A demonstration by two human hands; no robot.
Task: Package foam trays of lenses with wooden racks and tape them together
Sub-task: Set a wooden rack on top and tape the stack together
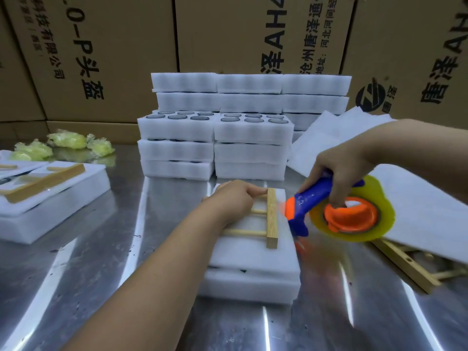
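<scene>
- Left hand (233, 198) curls fingers over the wooden rack (271, 219), pinning it on the foam trays (253, 264) near the worktop's (88, 287) front edge, likely against shifting under tape.
- Right hand (336, 171) grips the tape dispenser (311, 198) by its handle, nose just beside the rack's right rail.
- Back edge: lens tray stacks (215, 140). Left edge: a racked bundle (50, 201). Right edge: foam sheets (425, 203) crowd the dispenser.

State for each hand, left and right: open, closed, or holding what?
The left hand is closed on the wooden rack, holding it on the foam tray.
The right hand is closed round the tape dispenser.
</scene>
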